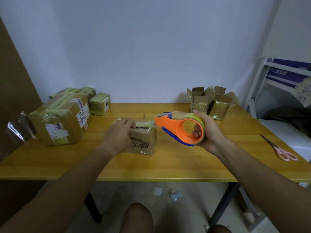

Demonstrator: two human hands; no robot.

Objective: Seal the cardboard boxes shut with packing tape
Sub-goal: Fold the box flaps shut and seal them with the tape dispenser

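A small cardboard box (pixel 142 141) sits near the middle of the wooden counter (pixel 168 165), printed side toward the person. The left hand (pixel 118 134) rests on its top left edge, fingers (pixel 130 123) curled over the flaps and pressing them down; a dark gap shows between the flaps, with yellowish tape already lying along part of the seam.

The right hand (pixel 207 132) holds an orange tape dispenser (pixel 176 128) just right of the box and clear of it, thumb over the yellow-green roll and fingers hooked through the core. The cutter end points left toward the box's right edge, and a short clear tail of tape trails off the roll.

The step in hand looks like sealing this box's top seam. The next move likely calls for bringing the dispenser's nose down to the box, sticking the tail over one end and drawing it along the gap while the left hand keeps the flaps closed.

At the left stand several taped parcels (pixel 62 121); at the back right, open-flapped boxes (pixel 210 101) wait. Pink-handled scissors (pixel 279 148) lie well apart at the right edge.
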